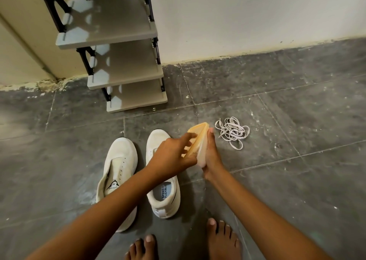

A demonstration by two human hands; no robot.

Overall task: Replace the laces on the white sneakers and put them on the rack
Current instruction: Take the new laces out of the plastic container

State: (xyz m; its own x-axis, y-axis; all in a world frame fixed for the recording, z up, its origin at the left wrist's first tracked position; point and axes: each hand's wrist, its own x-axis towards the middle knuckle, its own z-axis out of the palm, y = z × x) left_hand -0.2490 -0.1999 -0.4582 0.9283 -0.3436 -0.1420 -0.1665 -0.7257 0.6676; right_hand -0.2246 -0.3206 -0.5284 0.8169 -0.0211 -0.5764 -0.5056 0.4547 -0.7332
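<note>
Two white sneakers (pixel 120 172) are set side by side on the floor (pixel 297 180), toes toward the rack (pixel 126 75). A lidded plastic container (pixel 198 143) is gripped by the right hand (pixel 212 156), its orange lid pinched by the left hand (pixel 170 156). Loose laces (pixel 232 132) lie beyond. The contents cannot be made out.

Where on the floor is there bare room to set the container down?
Bare tile lies right of the lace pile, toward the wall, and left of the left sneaker. It is crowded between the right sneaker and the laces, where both hands hold the container.
</note>
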